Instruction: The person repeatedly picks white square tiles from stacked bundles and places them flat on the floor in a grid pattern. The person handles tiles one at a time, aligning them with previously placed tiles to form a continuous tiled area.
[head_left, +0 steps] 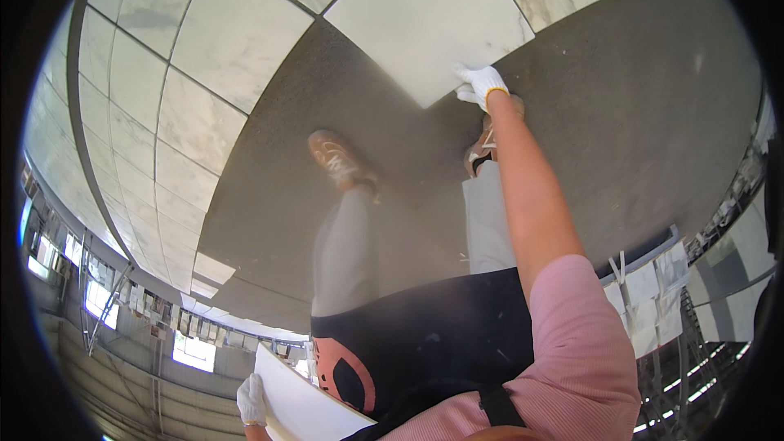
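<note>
My right hand (482, 86), in a white knit glove with a yellow cuff, reaches down to the floor beside my shoe. Its fingers are apart and touch the near edge of a white marble-look tile (429, 20), close to the tile's nearest corner. At the lower left, my left hand (251, 402), also gloved in white, grips the edge of another white tile (298, 398). That tile is tilted up beside my body, and part of it is hidden behind my clothing.
Rows of marble-look tiles (233, 28) with dark gaps cover the floor ahead and left. Bare grey floor (621, 106) stretches to the right. My brown shoes (335, 155) stand on it. Sample boards (653, 290) line the right side; small tile pieces (214, 268) lie left.
</note>
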`<state>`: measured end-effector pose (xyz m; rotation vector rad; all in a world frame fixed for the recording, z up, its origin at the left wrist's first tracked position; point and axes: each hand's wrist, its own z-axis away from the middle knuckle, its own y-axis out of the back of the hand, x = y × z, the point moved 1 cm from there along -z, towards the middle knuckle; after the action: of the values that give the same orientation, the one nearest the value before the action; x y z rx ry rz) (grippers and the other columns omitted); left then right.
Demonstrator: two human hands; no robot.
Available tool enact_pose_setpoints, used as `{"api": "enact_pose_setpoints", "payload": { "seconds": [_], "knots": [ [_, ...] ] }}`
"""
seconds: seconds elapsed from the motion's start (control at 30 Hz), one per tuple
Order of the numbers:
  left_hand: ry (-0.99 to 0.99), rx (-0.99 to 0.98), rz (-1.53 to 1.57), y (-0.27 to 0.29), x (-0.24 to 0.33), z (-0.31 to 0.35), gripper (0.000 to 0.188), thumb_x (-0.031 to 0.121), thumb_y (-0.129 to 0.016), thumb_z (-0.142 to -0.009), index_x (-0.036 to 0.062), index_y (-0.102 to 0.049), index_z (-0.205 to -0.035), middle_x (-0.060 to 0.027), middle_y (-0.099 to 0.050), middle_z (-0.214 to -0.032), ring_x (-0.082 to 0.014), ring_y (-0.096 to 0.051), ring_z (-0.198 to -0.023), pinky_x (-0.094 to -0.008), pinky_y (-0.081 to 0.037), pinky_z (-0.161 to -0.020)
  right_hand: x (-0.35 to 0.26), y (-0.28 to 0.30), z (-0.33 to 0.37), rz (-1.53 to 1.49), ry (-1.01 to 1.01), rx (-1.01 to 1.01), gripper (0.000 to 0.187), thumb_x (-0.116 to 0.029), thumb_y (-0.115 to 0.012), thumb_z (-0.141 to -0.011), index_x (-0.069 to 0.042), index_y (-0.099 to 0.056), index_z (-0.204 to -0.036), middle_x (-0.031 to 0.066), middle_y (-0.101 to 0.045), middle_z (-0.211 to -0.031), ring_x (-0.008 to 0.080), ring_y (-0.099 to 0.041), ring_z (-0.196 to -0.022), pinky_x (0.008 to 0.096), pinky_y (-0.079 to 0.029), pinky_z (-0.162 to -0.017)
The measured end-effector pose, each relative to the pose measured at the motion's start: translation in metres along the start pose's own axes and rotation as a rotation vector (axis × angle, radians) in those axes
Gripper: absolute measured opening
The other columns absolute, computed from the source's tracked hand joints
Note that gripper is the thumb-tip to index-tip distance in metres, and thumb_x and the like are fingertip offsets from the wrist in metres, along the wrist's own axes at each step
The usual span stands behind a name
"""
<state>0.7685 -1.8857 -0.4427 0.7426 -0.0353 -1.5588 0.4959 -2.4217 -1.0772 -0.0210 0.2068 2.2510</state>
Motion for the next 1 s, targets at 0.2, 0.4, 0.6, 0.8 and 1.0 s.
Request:
{"api": "enact_pose_setpoints", "payload": {
  "seconds": [0.2,0.4,0.6,0.8,1.0],
  "knots": [
    [0.007,-0.006,-0.003,-0.006,-0.003,-0.001,0.061,0.053,-0.05,-0.101,-0.0014,-0.061,-0.075,-0.0063,-0.05,-0.062,-0.0156,-0.043,-0.061,-0.0397,-0.037,-0.057,-0.036,0.025,0.007,0.853,0.112,0.148,0.04,-0.041,-0.079,-0.083,-0.003,-0.071,-0.091,0.0188,-0.069,-0.081,0.0329,-0.068,-0.072,0.046,-0.054,-0.062],
    [0.043,-0.049,0.038,-0.021,-0.011,-0.002,0.062,0.054,-0.051,-0.1,-0.0027,-0.064,-0.08,-0.0062,-0.051,-0.063,-0.0154,-0.044,-0.062,-0.0383,-0.037,-0.058,-0.155,0.024,0.024,0.875,0.904,0.57,0.066,-0.049,-0.075,-0.08,-0.011,-0.063,-0.132,0.0195,-0.068,-0.125,0.0381,-0.064,-0.115,0.046,-0.05,-0.098],
    [0.117,-0.033,0.201,-0.045,-0.026,0.0,0.064,0.055,-0.05,-0.1,-0.0052,-0.069,-0.087,-0.0098,-0.058,-0.065,-0.0165,-0.048,-0.063,-0.039,-0.04,-0.06,-0.247,-0.012,-0.005,1.006,0.833,0.544,0.073,-0.048,-0.079,-0.074,-0.017,-0.062,-0.138,0.0174,-0.067,-0.13,0.0358,-0.064,-0.118,0.045,-0.051,-0.1],
    [0.172,-0.071,0.204,-0.063,-0.039,0.002,0.062,0.053,-0.051,-0.1,-0.0046,-0.067,-0.082,-0.0069,-0.054,-0.061,-0.0164,-0.045,-0.06,-0.038,-0.039,-0.058,-0.259,-0.014,-0.01,0.999,0.81,0.531,0.074,-0.047,-0.081,-0.071,-0.019,-0.063,-0.137,0.0145,-0.068,-0.129,0.0329,-0.065,-0.117,0.0435,-0.053,-0.097],
    [0.185,-0.088,0.256,-0.066,-0.033,0.002,0.06,0.051,-0.052,-0.101,-0.0042,-0.067,-0.083,-0.006,-0.054,-0.062,-0.0152,-0.045,-0.061,-0.0366,-0.04,-0.058,-0.263,-0.019,-0.013,1.037,0.775,0.61,0.071,-0.04,-0.084,-0.071,-0.011,-0.065,-0.132,0.015,-0.07,-0.126,0.0316,-0.067,-0.115,0.0413,-0.052,-0.098]
  ]
}}
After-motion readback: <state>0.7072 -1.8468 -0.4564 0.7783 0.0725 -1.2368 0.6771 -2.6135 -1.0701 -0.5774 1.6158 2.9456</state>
